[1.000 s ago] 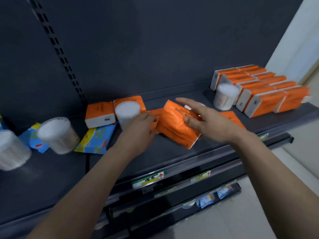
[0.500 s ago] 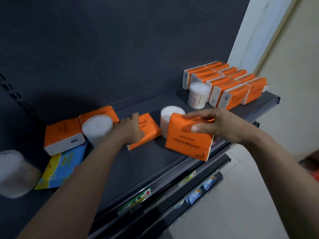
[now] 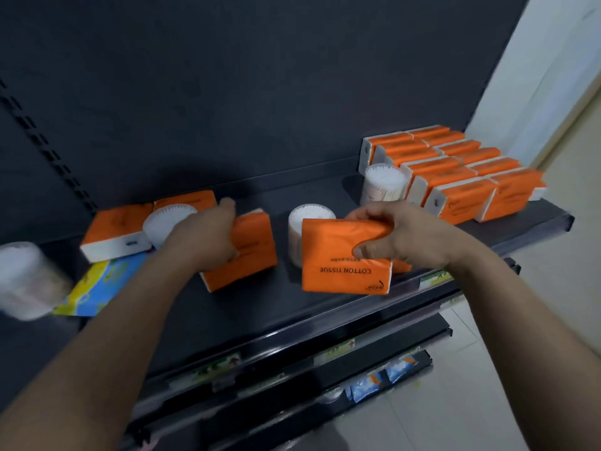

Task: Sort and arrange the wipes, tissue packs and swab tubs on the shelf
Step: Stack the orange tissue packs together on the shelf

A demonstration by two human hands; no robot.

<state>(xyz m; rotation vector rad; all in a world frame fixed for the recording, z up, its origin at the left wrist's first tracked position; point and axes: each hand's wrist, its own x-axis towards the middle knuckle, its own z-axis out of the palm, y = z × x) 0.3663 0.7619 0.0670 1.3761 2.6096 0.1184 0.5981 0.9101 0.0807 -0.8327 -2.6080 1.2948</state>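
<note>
While the right hand clasps an orange soft-wrapped tissue pack mid-frame and the left hand grasps a second orange pack centre-left, swinging either may topple the round white swab tub between.

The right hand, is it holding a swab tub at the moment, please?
No, the right hand grips an orange tissue pack marked COTTON TISSUE.

My left hand is covering part of one tissue pack. The held pack in my right hand is hiding the front of a swab tub. A blurred tub is being cut off by the left edge.
</note>
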